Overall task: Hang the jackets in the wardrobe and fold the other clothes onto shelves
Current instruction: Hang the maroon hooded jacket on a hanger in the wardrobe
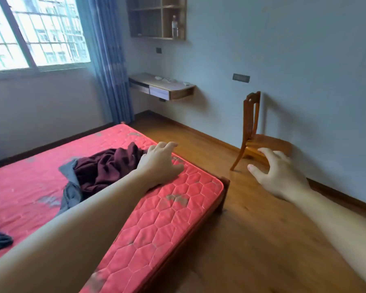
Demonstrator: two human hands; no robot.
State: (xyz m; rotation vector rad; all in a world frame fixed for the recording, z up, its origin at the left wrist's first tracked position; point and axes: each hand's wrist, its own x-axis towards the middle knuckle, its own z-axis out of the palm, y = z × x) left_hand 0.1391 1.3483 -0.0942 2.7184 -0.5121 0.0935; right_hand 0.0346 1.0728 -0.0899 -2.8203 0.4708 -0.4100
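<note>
Fingers of my left hand [160, 163] are loosely curled and empty, poised over the red mattress [173, 208] just beside the maroon garment [106, 168]. That garment lies crumpled on a grey garment [71, 187]. My right hand [277, 172] is spread, fingers apart, holding nothing, above the wooden floor [251, 229] near the chair [254, 132].

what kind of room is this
Most likely a sparsely furnished bedroom: a bed with a bare red mattress carrying a heap of clothes, a curtained window, plus a wall-mounted desk and a wooden chair.
</note>
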